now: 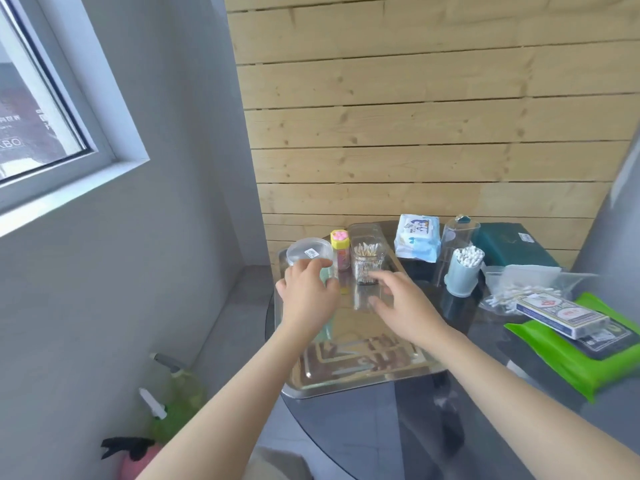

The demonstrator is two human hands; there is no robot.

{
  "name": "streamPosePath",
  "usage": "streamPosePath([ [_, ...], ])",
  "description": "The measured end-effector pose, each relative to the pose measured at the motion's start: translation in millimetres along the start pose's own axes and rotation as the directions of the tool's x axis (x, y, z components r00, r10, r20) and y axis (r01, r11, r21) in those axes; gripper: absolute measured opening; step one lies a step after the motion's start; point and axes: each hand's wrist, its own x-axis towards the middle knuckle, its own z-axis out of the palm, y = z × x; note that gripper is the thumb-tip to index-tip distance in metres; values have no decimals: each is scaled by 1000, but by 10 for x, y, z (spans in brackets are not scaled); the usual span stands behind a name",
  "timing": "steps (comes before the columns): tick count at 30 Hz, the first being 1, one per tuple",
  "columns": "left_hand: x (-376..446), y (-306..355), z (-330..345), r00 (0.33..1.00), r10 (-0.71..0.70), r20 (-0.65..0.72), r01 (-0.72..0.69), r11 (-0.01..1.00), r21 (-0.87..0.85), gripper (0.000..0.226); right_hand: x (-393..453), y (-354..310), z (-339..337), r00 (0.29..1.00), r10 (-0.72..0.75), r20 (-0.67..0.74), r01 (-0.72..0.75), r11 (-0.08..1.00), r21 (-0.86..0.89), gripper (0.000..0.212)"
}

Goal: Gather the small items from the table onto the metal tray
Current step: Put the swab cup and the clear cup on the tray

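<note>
The metal tray [349,375] lies on the dark round table [398,427]. At its far end stand a round clear plastic tub [309,251], a small yellow-capped bottle [340,249] and a clear box of cotton swabs [367,263]. My left hand [308,296] hovers over the tray just in front of the tub, fingers spread and touching its near side. My right hand [398,303] is over the tray beside the swab box, fingers apart, holding nothing.
Off the tray to the right are a wipes pack [417,242], a clear lid [459,233], a blue swab holder [464,271], a bag of swabs [519,289], a card box [561,315] on green packs [571,362], and a teal box [512,244]. Spray bottles [166,403] stand on the floor at left.
</note>
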Motion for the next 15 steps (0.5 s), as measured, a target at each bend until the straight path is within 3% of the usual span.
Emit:
streamPosePath([
  [3,-12,222,144,998,57,-31,-50,982,183,44,-147,219,-261,999,46,-18,-46,998,-34,43],
  [5,-3,349,267,996,86,0,-84,976,199,43,-213,351,-405,997,74,-30,-75,996,-53,40],
  [10,54,791,655,969,147,200,-159,986,47,40,-229,658,-676,985,155,-82,-161,984,-77,37],
  [15,216,1102,1060,931,163,327,-132,985,-115,40,-149,890,-838,949,265,-169,-276,960,-44,37],
])
